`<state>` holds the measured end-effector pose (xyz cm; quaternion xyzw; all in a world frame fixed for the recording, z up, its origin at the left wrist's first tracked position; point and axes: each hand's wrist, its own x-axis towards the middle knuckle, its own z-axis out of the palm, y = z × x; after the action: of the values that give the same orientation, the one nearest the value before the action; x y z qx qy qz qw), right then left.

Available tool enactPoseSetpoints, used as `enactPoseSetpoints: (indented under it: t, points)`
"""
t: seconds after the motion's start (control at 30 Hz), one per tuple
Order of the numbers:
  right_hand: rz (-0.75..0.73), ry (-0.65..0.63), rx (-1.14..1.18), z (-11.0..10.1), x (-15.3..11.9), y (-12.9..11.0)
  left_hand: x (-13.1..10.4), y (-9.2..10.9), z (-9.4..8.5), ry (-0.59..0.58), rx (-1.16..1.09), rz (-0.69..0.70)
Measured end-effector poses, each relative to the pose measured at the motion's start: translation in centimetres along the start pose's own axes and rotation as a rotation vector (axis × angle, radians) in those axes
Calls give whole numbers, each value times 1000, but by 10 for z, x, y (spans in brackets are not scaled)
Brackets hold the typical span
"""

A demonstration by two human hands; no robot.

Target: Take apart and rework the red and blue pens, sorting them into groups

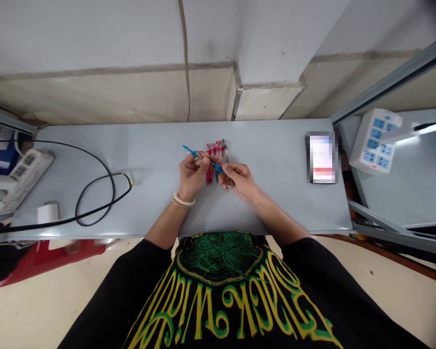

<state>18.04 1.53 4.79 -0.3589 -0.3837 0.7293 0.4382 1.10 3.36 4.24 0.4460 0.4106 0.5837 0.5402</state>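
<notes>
Both my hands hold a blue pen [191, 150] above the middle of the table, tilted with one end up to the left. My left hand [194, 174] pinches it along the barrel, a beaded bracelet [183, 200] on that wrist. At its lower right end, my right hand [239, 180] has thumb and fingers closed on the blue part. Under and behind my hands lie several red pens [209, 175] side by side, with a dark pen [224, 145] at their right. My fingers hide part of these pens.
A phone [321, 157] with a lit screen lies at the right of the grey table [276, 208]. A black cable [94, 179] loops across the left side, near a white charger [48, 212] and a power strip [25, 174]. Another power strip [376, 140] stands beyond the right frame.
</notes>
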Motion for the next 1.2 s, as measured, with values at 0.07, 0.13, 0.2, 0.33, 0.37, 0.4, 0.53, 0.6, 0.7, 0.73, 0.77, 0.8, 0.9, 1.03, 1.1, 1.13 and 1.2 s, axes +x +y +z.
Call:
enactPoseSetpoints:
  t: [0.07,0.13,0.2,0.33,0.37,0.4,0.53,0.6,0.7,0.73,0.77,0.8,0.9,1.03,1.1,1.13,1.2]
  points:
    - [-11,-9,-2,-1,-1,-1,0,-1,0,3,14,40]
    - [-85,16,-41,-1,-1,-1,-1,-2,2,14,24,78]
    - [-191,60,-142,-2,0,0,-3,-3,5,33,27,92]
    - [-366,189,-419,-3,-2,0,-10,-8,12,67,7,71]
    - [-399,210,-467,-2,-3,0,-12,-9,14,71,-10,68]
    - [-430,222,-506,-3,-3,0,-13,-10,16,76,-33,66]
    - [-594,226,-660,-5,-3,4,-17,-11,21,116,-156,30]
    - [-722,242,-721,-7,1,9,-17,-9,23,142,-206,-9]
    - [-888,261,-747,-10,7,15,-14,-4,24,170,-265,-45]
    - [-895,266,-738,-10,8,15,-13,-2,24,176,-282,-47]
    - [-865,270,-727,-11,8,15,-12,-1,24,183,-294,-46]
    - [-803,275,-715,-11,8,14,-10,1,23,191,-300,-40]
    - [-611,291,-667,-10,6,9,-8,3,21,195,-284,-28]
    - [-652,293,-542,-9,7,5,-7,3,19,189,-279,-33]
    - [-560,273,-454,-9,9,6,-6,2,19,197,-286,-36]
    - [-495,264,-427,-9,9,6,-6,1,20,201,-287,-41]
    - [-452,265,-428,-9,9,6,-5,0,20,206,-290,-53]
